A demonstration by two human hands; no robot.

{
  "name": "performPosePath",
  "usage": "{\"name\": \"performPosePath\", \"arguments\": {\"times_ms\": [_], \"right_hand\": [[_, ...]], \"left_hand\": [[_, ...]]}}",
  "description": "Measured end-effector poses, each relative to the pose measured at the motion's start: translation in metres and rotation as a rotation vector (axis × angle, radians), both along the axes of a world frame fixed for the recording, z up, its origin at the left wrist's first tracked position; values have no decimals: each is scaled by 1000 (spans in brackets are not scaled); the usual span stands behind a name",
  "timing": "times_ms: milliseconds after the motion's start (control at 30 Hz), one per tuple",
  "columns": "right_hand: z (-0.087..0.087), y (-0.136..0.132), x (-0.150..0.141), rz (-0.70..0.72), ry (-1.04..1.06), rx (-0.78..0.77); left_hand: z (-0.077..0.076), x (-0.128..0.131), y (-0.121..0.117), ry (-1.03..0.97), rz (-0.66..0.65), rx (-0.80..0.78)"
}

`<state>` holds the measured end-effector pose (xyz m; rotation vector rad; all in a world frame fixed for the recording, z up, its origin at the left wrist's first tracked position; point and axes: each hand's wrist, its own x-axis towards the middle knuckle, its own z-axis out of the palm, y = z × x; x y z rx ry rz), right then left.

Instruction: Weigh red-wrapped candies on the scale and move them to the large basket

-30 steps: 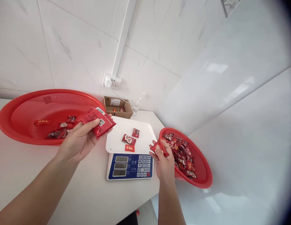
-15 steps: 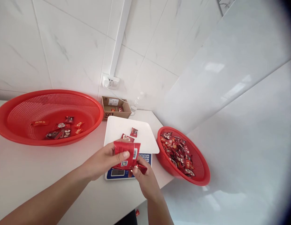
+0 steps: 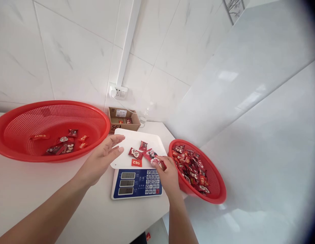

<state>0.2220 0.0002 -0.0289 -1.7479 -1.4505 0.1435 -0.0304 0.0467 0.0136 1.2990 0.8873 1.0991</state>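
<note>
My left hand (image 3: 101,157) hovers at the left edge of the scale's white pan (image 3: 123,162), fingers apart and holding nothing. Over the pan's right side, my right hand (image 3: 169,174) pinches a red candy packet (image 3: 149,155); its lower end is hidden by my fingers. Loose on the pan lie a dark red packet with white lettering (image 3: 135,153), a small dark red packet (image 3: 143,145) and an orange-red packet (image 3: 136,162). Below the pan is the scale's blue panel (image 3: 142,183), with displays and number keys.
To the left stands a wide red mesh basket (image 3: 96,113) with several packets inside. A fuller red basket (image 3: 218,176) leans at the table's right edge. Behind the scale are a cardboard box (image 3: 125,127) and a clear bottle (image 3: 144,117). A wall socket (image 3: 120,92) feeds a white cable.
My left hand has let go of a red packet and moved left, opening. My right hand has moved up and right with a packet over the pan. An orange-red packet now shows on the pan.
</note>
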Motion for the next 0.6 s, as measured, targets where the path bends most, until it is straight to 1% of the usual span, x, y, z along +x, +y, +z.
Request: {"name": "performPosePath", "arguments": {"times_ms": [67,133,200,267,333,433,500,533,600], "right_hand": [[1,1,2,34,-12,-31],[2,1,4,-12,-63,-59],[2,2,5,-45,-137,-152],[1,5,3,-31,-194,-247],[1,10,-1,-10,-222,-291],[2,19,-10,1,-228,-262],[4,21,-15,14,-189,-188],[6,21,-16,16,-140,-137],[10,15,-19,10,30,-31]], "left_hand": [[1,-2,1,-4,8,9],[1,-4,2,-9,10,25],[0,-5,3,-17,6,42],[0,-5,4,-22,0,51],[1,-4,5,-15,-5,54],[3,-3,3,7,-6,52],[5,-3,2,15,-6,44],[6,-4,1,15,-10,43],[7,-6,1,12,-11,60]]}}
